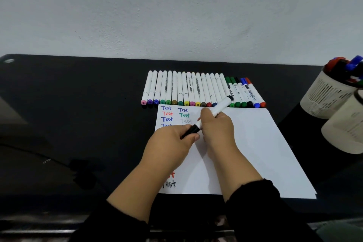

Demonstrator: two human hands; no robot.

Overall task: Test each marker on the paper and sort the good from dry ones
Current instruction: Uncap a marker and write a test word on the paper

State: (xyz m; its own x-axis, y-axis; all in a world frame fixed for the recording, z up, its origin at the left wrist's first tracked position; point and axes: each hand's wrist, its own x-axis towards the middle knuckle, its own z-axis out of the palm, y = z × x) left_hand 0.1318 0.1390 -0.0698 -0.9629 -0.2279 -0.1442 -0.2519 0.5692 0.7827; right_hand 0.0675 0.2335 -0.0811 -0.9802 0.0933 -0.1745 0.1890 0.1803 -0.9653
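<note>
Head view: over the sheet of paper (245, 143) on the black bench (78, 104), the right hand (218, 125) wraps the white barrel of a black whiteboard marker (216, 112) while the left hand (172, 141) pinches its black cap (191, 130). The marker looks light, stiff and smooth (likely slippery), so barrel and cap are the sensible places for each grip. At right, one slotted pen cup (324, 98) holds red and blue markers; the nearer cup (345, 127) hides its contents.
</note>
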